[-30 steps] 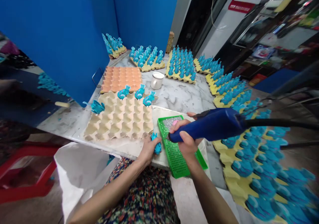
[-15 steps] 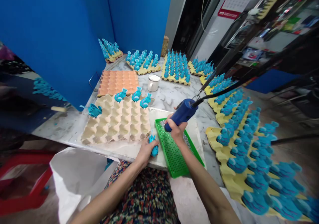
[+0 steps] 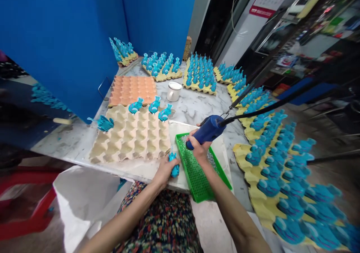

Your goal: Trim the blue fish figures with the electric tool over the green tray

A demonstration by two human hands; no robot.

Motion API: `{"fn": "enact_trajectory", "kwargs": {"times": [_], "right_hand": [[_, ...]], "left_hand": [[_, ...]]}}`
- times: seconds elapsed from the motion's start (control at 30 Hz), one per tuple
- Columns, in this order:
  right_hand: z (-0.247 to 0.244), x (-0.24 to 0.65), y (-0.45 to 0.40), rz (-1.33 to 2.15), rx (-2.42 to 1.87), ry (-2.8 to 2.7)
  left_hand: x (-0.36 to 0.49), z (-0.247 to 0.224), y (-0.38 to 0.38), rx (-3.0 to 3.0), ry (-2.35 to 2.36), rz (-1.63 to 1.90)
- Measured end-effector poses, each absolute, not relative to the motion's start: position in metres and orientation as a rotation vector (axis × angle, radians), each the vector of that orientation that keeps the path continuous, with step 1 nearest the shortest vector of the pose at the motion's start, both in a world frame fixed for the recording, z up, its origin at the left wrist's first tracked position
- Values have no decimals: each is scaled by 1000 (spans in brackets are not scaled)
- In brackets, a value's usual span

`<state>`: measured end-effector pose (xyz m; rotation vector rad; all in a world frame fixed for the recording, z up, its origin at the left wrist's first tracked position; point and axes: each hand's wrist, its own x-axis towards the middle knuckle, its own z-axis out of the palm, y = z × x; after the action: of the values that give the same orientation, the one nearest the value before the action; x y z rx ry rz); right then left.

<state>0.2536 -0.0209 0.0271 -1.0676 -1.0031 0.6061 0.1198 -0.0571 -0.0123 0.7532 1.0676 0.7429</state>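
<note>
The left hand (image 3: pixel 164 171) pinches a small blue toy (image 3: pixel 174 169) near the front edge of the bench (image 3: pixel 194 108). The right hand (image 3: pixel 200 150) wraps around a blue electric screwdriver (image 3: pixel 207 130), which leans with its low end toward the left hand. A black cord comes out of its top. Under the right hand is a green basket (image 3: pixel 198 178) full of little holes, with tiny silver bits (image 3: pixel 211 159) in it. The blue toy sits between the left hand and this basket.

To the left of the left hand is a tan egg tray (image 3: pixel 132 133). Three more blue toys are along its far edge. Past both hands stands a white mug (image 3: pixel 173 94). Right of the right hand, yellow egg trays (image 3: pixel 257 200) hold lots of blue toys.
</note>
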Motion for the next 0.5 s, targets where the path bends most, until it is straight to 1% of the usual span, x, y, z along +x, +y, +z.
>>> {"fn": "enact_trajectory", "kwargs": {"times": [0.13,0.33,0.5], "right_hand": [[32,253,-23,586,-1058,-992],[60,248,-41,479,-968,-978],[75,238,-79,653,-852,-1110]], "left_hand": [[121,-9,-57,771,1076,740],[127,-3,-58,762,1133,753],[135,-7,-59,741,1126,863]]}}
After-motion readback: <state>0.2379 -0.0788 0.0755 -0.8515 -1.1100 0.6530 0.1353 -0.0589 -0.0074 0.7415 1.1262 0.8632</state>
